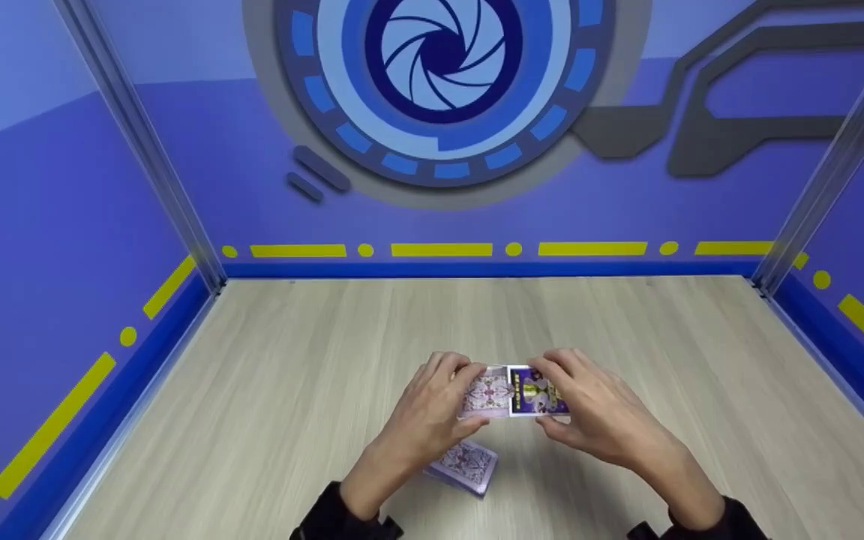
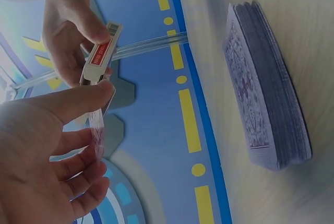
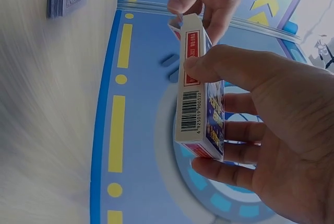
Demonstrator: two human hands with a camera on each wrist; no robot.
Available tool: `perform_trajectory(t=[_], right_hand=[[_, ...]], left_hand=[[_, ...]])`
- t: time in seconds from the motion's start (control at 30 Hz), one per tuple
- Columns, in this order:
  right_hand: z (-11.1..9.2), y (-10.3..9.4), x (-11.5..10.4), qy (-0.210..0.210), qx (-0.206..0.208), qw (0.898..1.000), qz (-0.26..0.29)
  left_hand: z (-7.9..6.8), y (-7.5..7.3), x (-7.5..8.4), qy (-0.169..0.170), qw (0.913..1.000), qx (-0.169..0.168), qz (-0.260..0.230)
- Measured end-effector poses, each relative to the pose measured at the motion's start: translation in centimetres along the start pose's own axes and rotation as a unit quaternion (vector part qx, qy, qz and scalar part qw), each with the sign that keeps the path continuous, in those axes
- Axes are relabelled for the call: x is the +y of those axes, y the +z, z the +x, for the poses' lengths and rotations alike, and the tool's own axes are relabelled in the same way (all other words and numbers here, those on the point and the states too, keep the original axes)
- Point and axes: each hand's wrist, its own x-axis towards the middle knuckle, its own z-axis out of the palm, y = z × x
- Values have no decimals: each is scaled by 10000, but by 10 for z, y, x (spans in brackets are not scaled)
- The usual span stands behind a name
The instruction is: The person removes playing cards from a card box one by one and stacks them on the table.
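Observation:
My right hand (image 1: 601, 412) grips a small playing-card box (image 1: 526, 394), thumb on one narrow side and fingers on the other. Its barcode and red label show on the thumb side in the right wrist view. At the box's left end, my left hand (image 1: 428, 409) pinches playing cards (image 1: 488, 394) with a pink patterned back. The cards lie in line with the box and meet its end; a box flap stands near the left thumb. Below the left hand, a stack of playing cards (image 1: 466, 465) rests on the table, back side up, its edges slightly uneven.
The pale wood-grain table (image 1: 312, 360) reaches to a blue back wall (image 1: 199, 180) with yellow dashes and a round printed emblem. Metal corner posts (image 1: 154, 165) stand at the far left and far right, with side walls beyond them.

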Motion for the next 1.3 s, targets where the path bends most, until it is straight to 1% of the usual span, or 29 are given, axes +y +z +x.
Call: perform_trajectory(t=[0.1, 0.2, 0.3, 0.43, 0.53, 0.63, 0.77, 0.87, 0.93, 1.07, 1.17, 1.3], right_hand=[[-1, -3, 3, 31, 51, 10000, -70], [-1, -6, 6, 169, 36, 9998, -107], [-1, -10, 10, 333, 56, 9994, -87], [-2, -17, 16, 452, 197, 9988, -2], [-3, -22, 20, 577, 243, 9980, 49], [-4, -25, 23, 775, 238, 9967, 89], [-5, -26, 24, 970, 220, 9950, 100], [-5, -26, 23, 1006, 215, 9947, 62], [-5, -26, 23, 997, 219, 9948, 20], [-5, -25, 23, 984, 223, 9949, -49], [-5, -25, 23, 1000, 203, 9948, -42], [-5, -24, 22, 1021, 155, 9946, -40]], left_hand=[[1, -4, -4, -58, 9999, -24, -82], [1, -8, -8, -80, 9998, -65, -146], [0, -13, -12, -17, 9997, -197, -152], [0, -17, -15, 68, 9986, -475, -223], [-1, -18, -16, 44, 9969, -711, -330], [-2, -18, -17, 33, 9951, -932, -342], [-5, -15, -19, 138, 9920, -1223, -277], [-7, -11, -18, 205, 9875, -1548, -222], [-8, -9, -17, 174, 9831, -1812, -195], [-10, -7, -15, -61, 9725, -2321, -185], [-12, -5, -12, -190, 9662, -2564, -190], [-13, -1, -9, -274, 9612, -2739, -180]])
